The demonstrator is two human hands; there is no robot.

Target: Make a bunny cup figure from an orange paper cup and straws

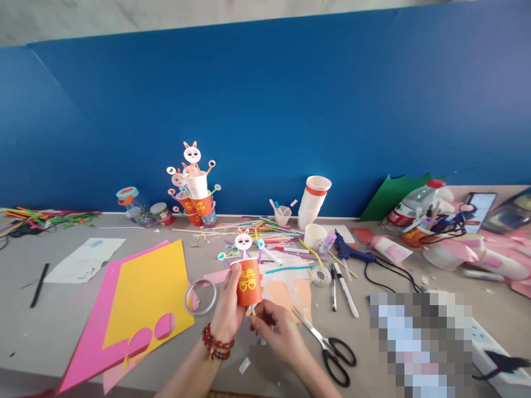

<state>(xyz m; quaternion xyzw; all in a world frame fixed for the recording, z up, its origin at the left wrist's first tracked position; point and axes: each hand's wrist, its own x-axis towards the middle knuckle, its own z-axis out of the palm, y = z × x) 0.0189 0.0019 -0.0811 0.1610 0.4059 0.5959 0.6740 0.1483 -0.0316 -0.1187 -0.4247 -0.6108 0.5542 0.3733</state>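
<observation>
My left hand (pixel 229 301) is wrapped round the left side of a red paper cup (pixel 250 282) with yellow characters. Above the cup's top rises a white rabbit face (pixel 243 241), with purple arms ending in small white discs. Below the cup, my right hand (pixel 271 326) pinches the lower end of a thin pale stick (pixel 253 310) that comes out of the cup's underside. A roll of tape (pixel 201 296) lies just left of my left hand. Black-handled scissors (pixel 327 345) lie to the right of my right hand.
Yellow card (pixel 149 287) and pink card (pixel 89 337) lie at left. Stacked rabbit cups (pixel 198 188) stand at the back, with white cups (pixel 314 202) further right. A blue glue gun (pixel 352 251), its cord, pens and a bottle (pixel 409 207) are at right.
</observation>
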